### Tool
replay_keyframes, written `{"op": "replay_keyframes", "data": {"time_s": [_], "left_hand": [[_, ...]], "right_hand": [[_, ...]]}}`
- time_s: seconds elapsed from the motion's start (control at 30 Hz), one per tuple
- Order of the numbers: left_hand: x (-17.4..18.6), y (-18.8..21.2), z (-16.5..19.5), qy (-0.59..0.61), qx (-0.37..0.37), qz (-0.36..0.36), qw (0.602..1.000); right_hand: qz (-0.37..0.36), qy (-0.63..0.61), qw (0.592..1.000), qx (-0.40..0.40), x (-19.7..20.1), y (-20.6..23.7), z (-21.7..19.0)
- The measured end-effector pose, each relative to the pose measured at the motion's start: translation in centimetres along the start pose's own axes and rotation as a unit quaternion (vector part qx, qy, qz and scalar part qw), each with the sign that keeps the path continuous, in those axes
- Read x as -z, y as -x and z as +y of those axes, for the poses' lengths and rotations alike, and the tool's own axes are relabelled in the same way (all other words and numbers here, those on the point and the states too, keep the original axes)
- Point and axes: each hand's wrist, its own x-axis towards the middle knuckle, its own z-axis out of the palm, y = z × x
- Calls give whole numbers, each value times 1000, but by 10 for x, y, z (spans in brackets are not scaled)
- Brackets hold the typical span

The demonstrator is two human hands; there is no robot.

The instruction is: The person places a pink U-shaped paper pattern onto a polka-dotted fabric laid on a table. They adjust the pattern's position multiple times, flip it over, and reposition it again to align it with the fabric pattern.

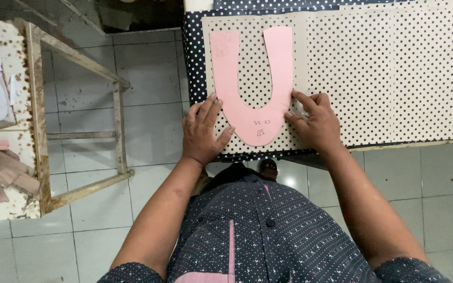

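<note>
Pink U-shaped template (247,99) lies flat on cream dotted fabric (384,73) at the near edge of the table, small handwriting near its curve. Left hand (201,131) presses its left side, fingers spread; right hand (313,120) pins the right arm with fingertips. A rusty frame (74,120) stands left, cut off

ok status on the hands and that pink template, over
Left hand flat on pink U-shaped template, left edge. Right hand pressing its right edge. Template lies flat on dotted sheet. Nothing in the way.
</note>
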Motion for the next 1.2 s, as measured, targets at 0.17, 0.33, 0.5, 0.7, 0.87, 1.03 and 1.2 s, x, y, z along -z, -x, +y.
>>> {"op": "replay_keyframes", "data": {"time_s": [0.17,0.33,0.5,0.7,0.87,1.03,1.2], "left_hand": [[2,1,2,4,4,-3,1000],[4,1,3,4,4,1,1000],[4,1,4,9,0,11,1000],[6,1,4,9,3,11,1000],[6,2,6,16,5,4,1000],[7,6,8,13,8,-4,1000],[9,12,10,13,-2,9,1000]], "right_hand": [[-2,1,1000,0,2,3,0],[-4,5,1000,6,5,1,0],[0,10,1000,16,6,1,0],[-3,11,1000,8,8,1,-2],[-4,14,1000,8,8,5,-2],[4,15,1000,21,10,10,-2],[22,14,999,32,8,18,-1]]}}
